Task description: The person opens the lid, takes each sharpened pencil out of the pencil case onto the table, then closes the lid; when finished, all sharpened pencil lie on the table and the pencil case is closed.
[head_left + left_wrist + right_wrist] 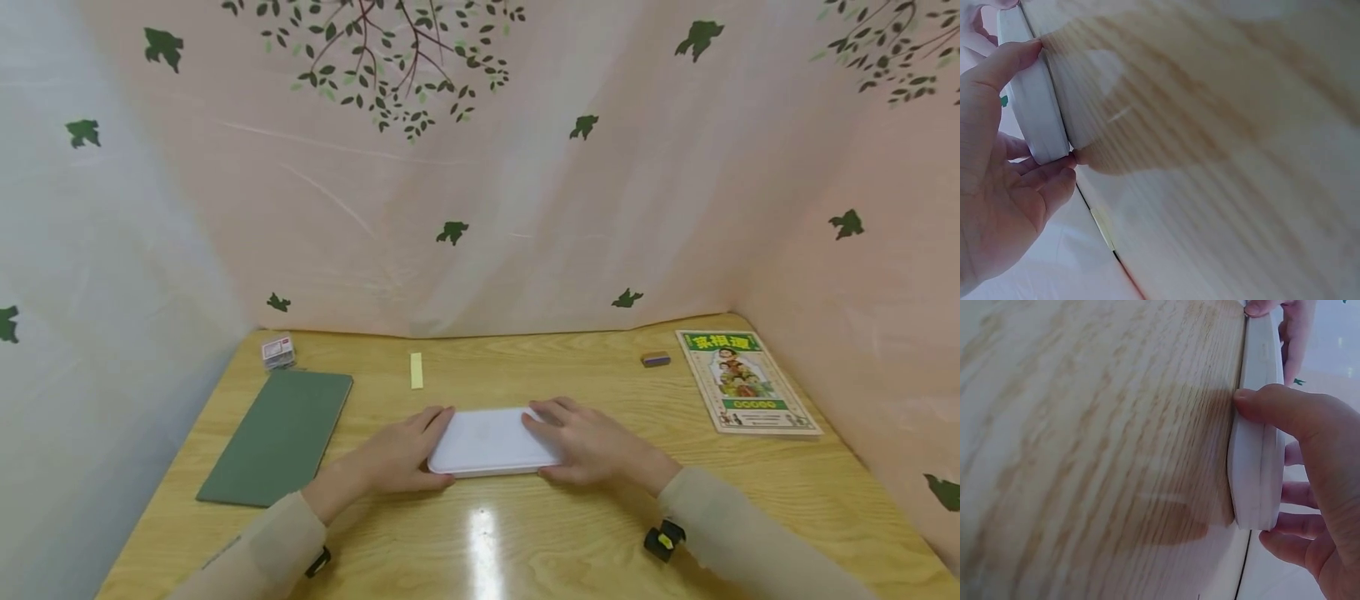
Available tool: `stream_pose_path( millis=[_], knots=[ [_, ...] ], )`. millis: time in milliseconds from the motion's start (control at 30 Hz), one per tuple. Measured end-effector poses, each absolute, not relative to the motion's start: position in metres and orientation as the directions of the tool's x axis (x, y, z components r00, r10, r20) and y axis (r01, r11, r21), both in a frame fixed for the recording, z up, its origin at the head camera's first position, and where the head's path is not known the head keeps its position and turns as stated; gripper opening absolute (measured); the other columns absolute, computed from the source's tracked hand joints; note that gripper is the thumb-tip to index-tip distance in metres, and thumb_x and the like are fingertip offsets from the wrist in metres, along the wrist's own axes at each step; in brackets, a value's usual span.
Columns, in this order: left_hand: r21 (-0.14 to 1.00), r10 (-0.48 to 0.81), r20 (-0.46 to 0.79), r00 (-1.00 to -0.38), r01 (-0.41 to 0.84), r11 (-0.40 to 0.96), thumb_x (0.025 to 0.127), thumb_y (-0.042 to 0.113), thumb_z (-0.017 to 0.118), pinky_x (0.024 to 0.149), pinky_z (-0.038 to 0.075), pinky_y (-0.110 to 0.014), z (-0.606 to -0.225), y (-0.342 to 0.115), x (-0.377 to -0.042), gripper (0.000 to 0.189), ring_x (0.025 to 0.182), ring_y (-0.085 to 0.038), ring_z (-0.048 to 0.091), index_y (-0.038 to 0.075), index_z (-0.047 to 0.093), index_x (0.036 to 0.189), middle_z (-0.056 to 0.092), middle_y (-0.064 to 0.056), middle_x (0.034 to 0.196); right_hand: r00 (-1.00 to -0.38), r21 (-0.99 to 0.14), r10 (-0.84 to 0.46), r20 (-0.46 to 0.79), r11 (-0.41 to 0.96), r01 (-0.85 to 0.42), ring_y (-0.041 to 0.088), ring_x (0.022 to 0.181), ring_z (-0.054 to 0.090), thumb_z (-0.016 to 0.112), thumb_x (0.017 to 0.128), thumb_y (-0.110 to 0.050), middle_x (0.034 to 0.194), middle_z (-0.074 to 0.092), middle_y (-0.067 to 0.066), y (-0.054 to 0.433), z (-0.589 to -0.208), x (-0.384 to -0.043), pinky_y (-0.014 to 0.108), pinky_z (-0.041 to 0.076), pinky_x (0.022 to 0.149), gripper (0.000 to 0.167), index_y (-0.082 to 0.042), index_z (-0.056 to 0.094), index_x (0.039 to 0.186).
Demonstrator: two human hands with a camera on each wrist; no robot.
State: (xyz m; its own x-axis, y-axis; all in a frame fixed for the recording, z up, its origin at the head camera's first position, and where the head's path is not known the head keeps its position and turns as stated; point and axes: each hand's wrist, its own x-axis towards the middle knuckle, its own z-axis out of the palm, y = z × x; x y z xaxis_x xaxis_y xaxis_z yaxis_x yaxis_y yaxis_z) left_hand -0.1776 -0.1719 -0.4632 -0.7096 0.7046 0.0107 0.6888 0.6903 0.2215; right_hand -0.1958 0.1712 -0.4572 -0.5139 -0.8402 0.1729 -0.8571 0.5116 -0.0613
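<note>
A flat white box [491,442] with rounded corners lies on the wooden table in front of me, its long side facing me. My left hand [401,450] grips its left end. In the left wrist view the thumb presses the near side of the white box [1038,109] while the other fingers reach round the end. The opposite end is held by my right hand [596,446], thumb on the near side and fingers over the top and far edge. A seam runs along the side of the white box [1254,469] in the right wrist view.
Left on the table [450,542] lies a dark green folder or board [281,437], with a small clear box [278,352] behind it. A pale yellow strip [416,371] lies beyond the white box. Further right are a small eraser-like block [656,359] and an illustrated book [746,383].
</note>
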Motion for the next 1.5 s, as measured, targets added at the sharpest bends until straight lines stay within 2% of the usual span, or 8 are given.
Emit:
stream_pose_path(
  millis=[267,800,1267,1500],
  knots=[
    [0.244,0.694,0.012,-0.720,0.675,0.696,0.094,0.055,0.065,0.104,0.047,-0.047,-0.4642,-0.1738,-0.1748,0.093,0.132,-0.036,0.050,-0.006,0.030,0.155,0.042,-0.024,0.151,-0.494,-0.005,-0.858,0.142,0.499,-0.867,0.037,0.123,0.055,0.073,0.090,-0.047,0.143,0.051,0.024,0.1678,-0.4549,-0.1945,0.047,0.055,0.092,0.076,-0.002,0.051,0.148],
    [0.234,0.698,0.019,-0.716,0.682,0.693,0.094,0.054,0.066,0.104,0.047,-0.047,-0.4648,-0.1690,-0.1726,0.093,0.132,-0.037,0.051,-0.006,0.030,0.155,0.041,-0.025,0.151,-0.419,0.080,-0.894,0.161,0.435,-0.897,0.037,0.115,0.059,0.071,0.091,-0.048,0.140,0.053,0.025,0.1744,-0.4590,-0.1982,0.045,0.058,0.085,0.070,-0.008,0.054,0.146],
    [0.199,0.702,0.017,-0.712,0.690,0.695,0.094,0.055,0.065,0.101,0.050,-0.045,-0.4639,-0.1703,-0.1713,0.092,0.131,-0.035,0.052,-0.007,0.032,0.155,0.042,-0.025,0.150,-0.447,0.058,-0.884,0.136,0.458,-0.887,0.041,0.116,0.060,0.070,0.093,-0.047,0.143,0.051,0.026,0.1721,-0.4583,-0.1942,0.048,0.057,0.086,0.066,-0.012,0.055,0.147],
    [0.211,0.699,0.041,-0.714,0.690,0.692,0.092,0.052,0.069,0.099,0.051,-0.044,-0.4618,-0.1700,-0.1727,0.091,0.126,-0.033,0.056,-0.007,0.034,0.153,0.045,-0.024,0.147,-0.449,0.058,-0.882,0.142,0.460,-0.886,0.042,0.115,0.060,0.069,0.094,-0.045,0.142,0.051,0.027,0.1717,-0.4580,-0.1967,0.049,0.057,0.086,0.065,-0.011,0.054,0.147]
  ],
)
